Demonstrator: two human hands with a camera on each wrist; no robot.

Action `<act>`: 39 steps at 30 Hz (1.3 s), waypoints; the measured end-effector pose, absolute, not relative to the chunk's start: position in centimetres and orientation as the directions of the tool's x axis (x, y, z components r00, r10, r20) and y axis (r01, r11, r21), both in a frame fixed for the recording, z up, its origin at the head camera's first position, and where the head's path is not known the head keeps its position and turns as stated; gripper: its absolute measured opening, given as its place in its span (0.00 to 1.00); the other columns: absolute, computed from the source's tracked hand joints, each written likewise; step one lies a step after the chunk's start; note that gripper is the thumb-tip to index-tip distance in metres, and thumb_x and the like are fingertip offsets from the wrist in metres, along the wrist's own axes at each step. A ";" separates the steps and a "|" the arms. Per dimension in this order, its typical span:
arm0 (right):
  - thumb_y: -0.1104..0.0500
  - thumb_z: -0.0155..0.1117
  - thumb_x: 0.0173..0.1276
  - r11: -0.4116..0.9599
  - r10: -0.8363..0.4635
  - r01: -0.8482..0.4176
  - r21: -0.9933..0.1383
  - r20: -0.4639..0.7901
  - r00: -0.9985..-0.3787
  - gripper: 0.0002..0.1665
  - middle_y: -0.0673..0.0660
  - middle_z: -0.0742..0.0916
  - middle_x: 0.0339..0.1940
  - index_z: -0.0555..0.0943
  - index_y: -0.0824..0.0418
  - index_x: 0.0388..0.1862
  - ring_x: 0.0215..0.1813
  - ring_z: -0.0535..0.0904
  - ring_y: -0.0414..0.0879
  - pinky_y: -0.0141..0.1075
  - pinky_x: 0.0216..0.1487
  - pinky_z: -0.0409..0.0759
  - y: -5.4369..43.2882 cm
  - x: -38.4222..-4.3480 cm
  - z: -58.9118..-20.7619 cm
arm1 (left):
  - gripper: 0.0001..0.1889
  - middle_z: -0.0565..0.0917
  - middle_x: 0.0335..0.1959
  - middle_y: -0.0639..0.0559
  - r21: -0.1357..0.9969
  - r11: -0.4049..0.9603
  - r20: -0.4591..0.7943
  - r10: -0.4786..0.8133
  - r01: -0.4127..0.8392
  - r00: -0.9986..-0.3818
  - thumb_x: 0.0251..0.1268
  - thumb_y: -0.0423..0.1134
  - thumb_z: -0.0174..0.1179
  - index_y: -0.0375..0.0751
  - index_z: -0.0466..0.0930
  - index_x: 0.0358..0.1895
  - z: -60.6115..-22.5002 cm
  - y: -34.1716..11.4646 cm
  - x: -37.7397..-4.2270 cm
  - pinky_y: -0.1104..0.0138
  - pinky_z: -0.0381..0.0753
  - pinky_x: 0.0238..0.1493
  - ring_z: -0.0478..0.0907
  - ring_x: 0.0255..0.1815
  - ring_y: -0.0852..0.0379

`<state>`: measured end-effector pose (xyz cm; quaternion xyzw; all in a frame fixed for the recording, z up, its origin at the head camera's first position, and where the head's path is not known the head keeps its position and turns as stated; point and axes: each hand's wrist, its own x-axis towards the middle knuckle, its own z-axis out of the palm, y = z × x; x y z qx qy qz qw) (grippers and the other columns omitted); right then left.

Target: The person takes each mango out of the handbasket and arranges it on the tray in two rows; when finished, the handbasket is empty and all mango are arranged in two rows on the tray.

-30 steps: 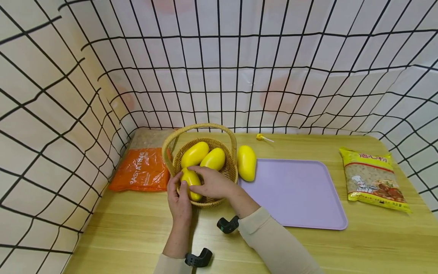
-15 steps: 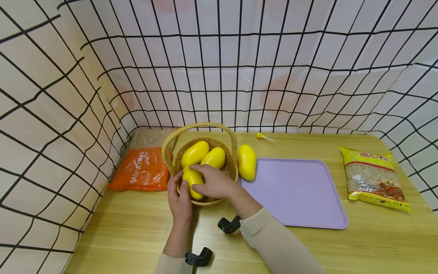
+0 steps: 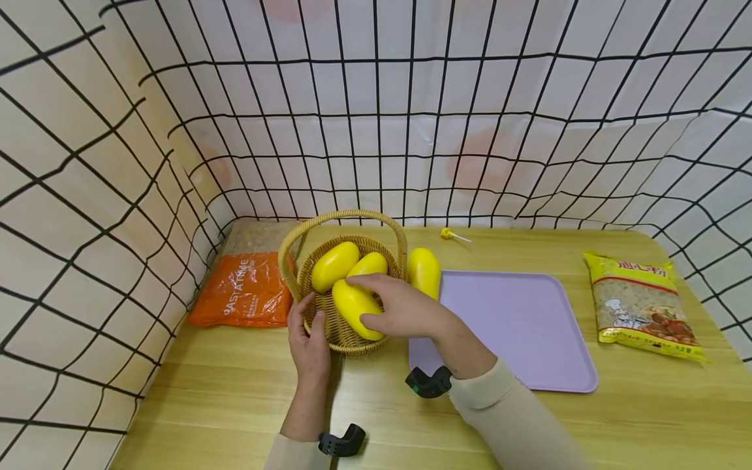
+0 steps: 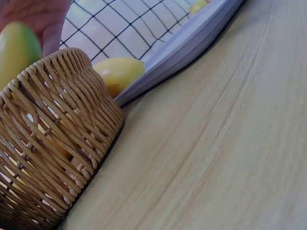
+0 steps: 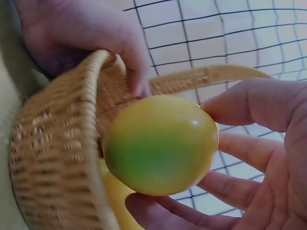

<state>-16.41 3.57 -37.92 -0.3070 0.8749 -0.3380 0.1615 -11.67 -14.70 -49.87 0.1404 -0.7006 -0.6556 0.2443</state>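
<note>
In the head view my right hand [image 3: 408,307] grips a yellow mango [image 3: 354,309] between thumb and fingertips, over the right front of the wicker basket [image 3: 346,350]. The right wrist view shows this mango's green-tinged end [image 5: 160,148] above the rim. My left hand [image 3: 309,349] holds the basket's left front rim, thumb inside it. Two more mangoes, one at the back left [image 3: 335,266] and one partly covered [image 3: 370,263], lie inside the basket. Another mango [image 3: 424,269] lies outside, between the basket and the lilac tray [image 3: 517,326], its lower part hidden by my right hand.
An orange pasta bag [image 3: 243,290] lies left of the basket. A yellow-wrapped lollipop [image 3: 448,234] is near the back edge, and a yellow food packet [image 3: 643,307] lies at the right. White panels with black grid lines [image 3: 435,130] enclose the wooden table [image 3: 211,391].
My right hand has lifted the front mango away from my left hand and moved it to the right. My left hand has stayed at the basket rim.
</note>
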 end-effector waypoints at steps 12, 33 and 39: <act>0.59 0.60 0.66 0.528 -0.689 -0.405 -0.747 -0.098 -0.718 0.40 0.51 0.75 0.74 0.67 0.51 0.78 0.58 0.74 0.47 0.43 0.56 0.77 9.3 -14.6 -35.6 | 0.19 0.73 0.69 0.39 0.982 0.115 0.187 -0.533 0.148 -0.825 0.69 0.30 0.56 0.37 0.78 0.62 -49.9 -14.7 -11.7 0.48 0.54 0.77 0.63 0.76 0.44; 0.63 0.50 0.79 -0.078 -0.520 -0.042 -0.996 0.077 -0.851 0.29 0.52 0.72 0.68 0.61 0.50 0.76 0.53 0.80 0.42 0.33 0.49 0.85 18.6 -14.4 -41.5 | 0.19 0.72 0.69 0.39 0.985 0.095 0.170 -0.532 0.141 -0.830 0.70 0.29 0.55 0.36 0.78 0.62 -50.0 -14.4 -11.7 0.48 0.53 0.78 0.62 0.76 0.45; 0.64 0.59 0.76 -0.034 -0.277 -0.025 -0.999 0.033 -0.960 0.34 0.58 0.74 0.67 0.59 0.50 0.76 0.48 0.82 0.40 0.29 0.49 0.84 19.1 -15.4 -41.9 | 0.19 0.73 0.69 0.41 0.987 0.097 0.159 -0.534 0.127 -0.831 0.70 0.29 0.56 0.37 0.79 0.62 -50.0 -14.5 -11.7 0.51 0.53 0.78 0.63 0.76 0.48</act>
